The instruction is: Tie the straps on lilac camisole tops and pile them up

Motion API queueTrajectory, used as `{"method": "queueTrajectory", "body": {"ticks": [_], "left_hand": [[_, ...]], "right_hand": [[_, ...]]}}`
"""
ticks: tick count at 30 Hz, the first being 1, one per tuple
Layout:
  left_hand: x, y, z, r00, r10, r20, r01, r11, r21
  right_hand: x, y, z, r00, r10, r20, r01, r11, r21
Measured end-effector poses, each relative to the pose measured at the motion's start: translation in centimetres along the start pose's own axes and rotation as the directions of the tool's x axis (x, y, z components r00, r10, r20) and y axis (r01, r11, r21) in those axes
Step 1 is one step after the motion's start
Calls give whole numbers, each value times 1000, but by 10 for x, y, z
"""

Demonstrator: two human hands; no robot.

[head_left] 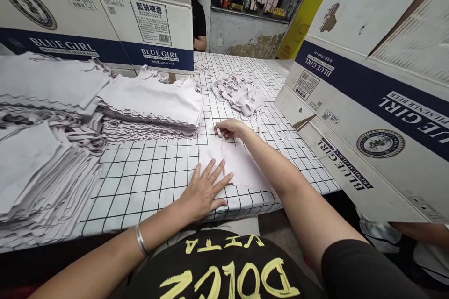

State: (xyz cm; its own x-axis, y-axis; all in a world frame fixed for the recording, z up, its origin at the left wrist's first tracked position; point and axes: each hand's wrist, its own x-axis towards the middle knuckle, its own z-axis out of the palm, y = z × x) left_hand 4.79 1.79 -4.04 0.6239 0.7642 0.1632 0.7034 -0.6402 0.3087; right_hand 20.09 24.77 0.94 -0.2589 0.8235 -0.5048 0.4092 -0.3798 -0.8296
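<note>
A pale pink fabric piece [242, 163] lies flat on the checked tablecloth [140, 177] near the front edge. My left hand [203, 191] rests on its lower left part, palm down with the fingers spread. At the piece's upper edge, my right hand [229, 128] has its fingers curled together around a narrow strap [219, 132]. Just beyond my right hand sits a loose heap of pale straps and fabric [240, 93].
Stacks of pale garments [150, 98] fill the left side, with another stack [28, 168] nearer. A large carton [140, 14] stands behind them; another carton [368, 93] leans at the right edge. A person's arm [199, 32] shows beyond the table.
</note>
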Motion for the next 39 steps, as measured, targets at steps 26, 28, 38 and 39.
{"method": "queueTrajectory", "body": {"ticks": [26, 28, 38, 39], "left_hand": [[121, 60, 38, 842, 469, 268, -357, 855, -376], [118, 60, 38, 850, 462, 255, -330, 843, -426], [172, 61, -7, 837, 43, 545, 482, -528, -699], [178, 55, -11, 834, 62, 549, 467, -609, -641]], "right_hand": [[-12, 54, -145, 759, -107, -642, 7, 988, -156], [0, 44, -148, 799, -89, -595, 33, 994, -105], [-104, 49, -119, 757, -542, -366, 583, 813, 2], [-130, 61, -108, 752, -604, -264, 618, 785, -40]]}}
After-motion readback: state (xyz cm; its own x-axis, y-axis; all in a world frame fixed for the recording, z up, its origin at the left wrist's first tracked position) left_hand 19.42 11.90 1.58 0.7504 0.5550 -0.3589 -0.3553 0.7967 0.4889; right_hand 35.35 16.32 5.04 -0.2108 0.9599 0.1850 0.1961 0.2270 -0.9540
